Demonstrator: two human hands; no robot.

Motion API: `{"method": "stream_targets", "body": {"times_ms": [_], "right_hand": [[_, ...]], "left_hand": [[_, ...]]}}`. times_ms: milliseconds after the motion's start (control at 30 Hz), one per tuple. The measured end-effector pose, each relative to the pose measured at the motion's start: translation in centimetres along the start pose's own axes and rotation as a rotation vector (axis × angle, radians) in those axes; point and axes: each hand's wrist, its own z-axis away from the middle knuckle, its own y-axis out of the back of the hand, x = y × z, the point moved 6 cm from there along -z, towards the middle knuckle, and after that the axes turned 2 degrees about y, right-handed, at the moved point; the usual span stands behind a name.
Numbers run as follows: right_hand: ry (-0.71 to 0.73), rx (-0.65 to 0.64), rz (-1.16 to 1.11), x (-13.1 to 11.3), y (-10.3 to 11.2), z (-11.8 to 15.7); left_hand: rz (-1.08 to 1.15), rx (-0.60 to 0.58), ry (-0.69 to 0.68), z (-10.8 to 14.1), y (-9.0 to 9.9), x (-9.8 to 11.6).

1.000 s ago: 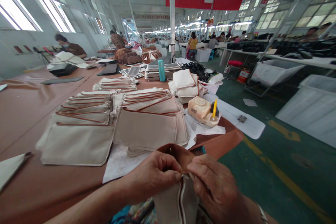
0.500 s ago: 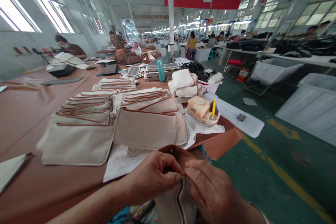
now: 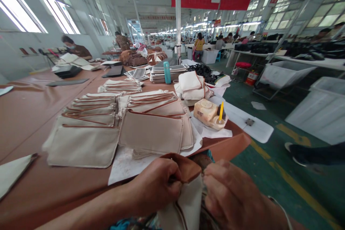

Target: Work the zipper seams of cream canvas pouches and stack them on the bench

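My left hand (image 3: pixel 156 187) and my right hand (image 3: pixel 231 196) hold a beige canvas pouch (image 3: pixel 185 205) low in the view, just above my lap. Its brown leather lining or edge (image 3: pixel 180 167) folds out at the top between my fingers. Both hands pinch this edge, and my fingers hide part of it. Beyond my hands, stacks of beige pouches with brown trim (image 3: pixel 151 132) lie on a brown table (image 3: pixel 40 115), on white paper (image 3: pixel 126 167). The nearest stack lies just past my left hand, not touching it.
A tan block (image 3: pixel 206 112) with a yellow-handled tool (image 3: pixel 221 111) sits on white paper at the table's right edge. Farther on are white fabric pieces, metal trays and a teal bottle (image 3: pixel 167 72). White bins (image 3: pixel 323 111) stand on the green floor. Co-workers sit beyond.
My hands have spread slightly apart, and more of the brown edge now shows, folded outward. The view has shifted slightly, and a person's foot has appeared at the right.
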Motion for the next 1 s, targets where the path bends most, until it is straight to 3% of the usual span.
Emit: {"method": "stream_targets", "body": {"times_ms": [100, 200, 300, 400, 600, 833, 1000], "right_hand": [[-0.360, 0.004, -0.379, 3.4, -0.4, -0.2], [-0.540, -0.100, -0.723, 5.0, -3.7, -0.4], [-0.464, -0.319, -0.948, 4.1, -7.1, -0.7], [-0.388, -0.473, -1.099, 3.0, -8.8, -0.5], [-0.429, -0.493, -1.012, 3.6, -8.8, 0.2], [-0.476, -0.499, -1.032, 4.3, -8.8, 0.0], [-0.535, -0.559, -1.093, 4.5, -9.2, 1.1]], "left_hand": [[0.036, -0.035, -0.033, 0.1, 0.4, 0.1], [0.042, -0.064, -0.193, 0.4, 1.0, 1.9], [-0.003, -0.042, -0.363, 0.9, 1.6, 3.5], [-0.071, 0.026, -0.415, 1.4, 2.1, 3.7], [-0.205, 0.089, -0.345, 1.0, 2.0, 2.6], [-0.171, 0.108, -0.296, -0.4, 1.6, 2.5], [0.034, -0.082, -0.126, -0.5, 1.6, 0.9]]}}
